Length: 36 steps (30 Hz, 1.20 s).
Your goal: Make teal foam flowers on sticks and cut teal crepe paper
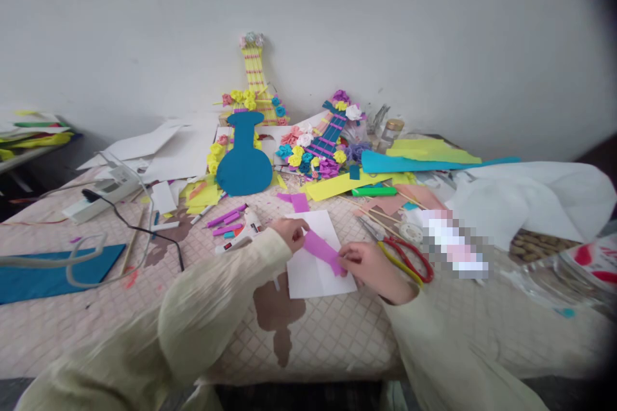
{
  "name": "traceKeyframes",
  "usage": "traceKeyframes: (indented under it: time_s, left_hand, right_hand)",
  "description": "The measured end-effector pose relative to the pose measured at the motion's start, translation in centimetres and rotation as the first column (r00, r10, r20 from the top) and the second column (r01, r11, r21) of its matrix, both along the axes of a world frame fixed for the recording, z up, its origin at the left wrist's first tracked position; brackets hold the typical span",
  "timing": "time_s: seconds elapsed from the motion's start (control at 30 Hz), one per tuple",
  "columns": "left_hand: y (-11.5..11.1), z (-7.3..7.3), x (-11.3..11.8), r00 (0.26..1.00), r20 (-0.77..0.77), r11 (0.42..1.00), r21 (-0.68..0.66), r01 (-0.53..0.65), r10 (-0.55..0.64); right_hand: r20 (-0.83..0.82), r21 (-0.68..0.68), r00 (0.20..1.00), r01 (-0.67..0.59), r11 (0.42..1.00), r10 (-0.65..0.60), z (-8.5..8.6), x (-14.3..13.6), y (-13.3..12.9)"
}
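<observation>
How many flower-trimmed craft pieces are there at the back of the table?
2: the yellow-striped piece, partly behind the plain blue cutout, and the blue piece with purple bands, farther right. Others may be hidden.

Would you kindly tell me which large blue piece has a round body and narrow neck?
The middle piece, just beyond the glue gun; its curved outline sets it apart from the left piece, straight-edged and flat, and the long right piece.

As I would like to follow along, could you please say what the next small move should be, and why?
Probably lower the purple paper strip flat onto the rectangular white paper sheet: the left hand and right hand hold its opposite ends, and the sheet lies beneath it.
</observation>
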<state>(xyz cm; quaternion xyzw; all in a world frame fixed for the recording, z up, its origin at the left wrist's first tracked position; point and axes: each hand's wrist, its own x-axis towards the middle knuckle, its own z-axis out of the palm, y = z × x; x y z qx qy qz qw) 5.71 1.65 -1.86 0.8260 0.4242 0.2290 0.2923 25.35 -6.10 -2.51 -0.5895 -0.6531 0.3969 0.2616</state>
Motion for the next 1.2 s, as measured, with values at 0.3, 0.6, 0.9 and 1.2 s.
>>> traceKeyframes:
  time_s: [0.3,0.6,0.9,1.2]
  left_hand:
    - [-7.0,-0.1,-4.3,0.991,0.134,0.984,0.173,-0.045,0.022]
    - [-11.1,-1.7,-8.2,0.958,0.263,0.935,0.296,-0.193,0.114]
    - [-10.3,-3.9,-10.9,0.917,0.400,0.785,0.570,-0.241,-0.009]
    - [-10.4,-3.4,-10.4,0.936,0.347,0.776,0.606,-0.174,-0.061]
  right_hand:
    - [0.099,0.043,0.969,-0.231,0.972,0.226,3.5,0.4,5.5]
    - [0.337,0.124,0.941,-0.010,0.992,-0.033,3.0,-2.9,20.1]
    - [0.452,0.182,0.892,-0.088,0.979,-0.004,-1.5,-4.0,20.0]
    - [0.215,0.206,0.977,-0.054,0.977,0.009,-1.5,-4.1,20.0]
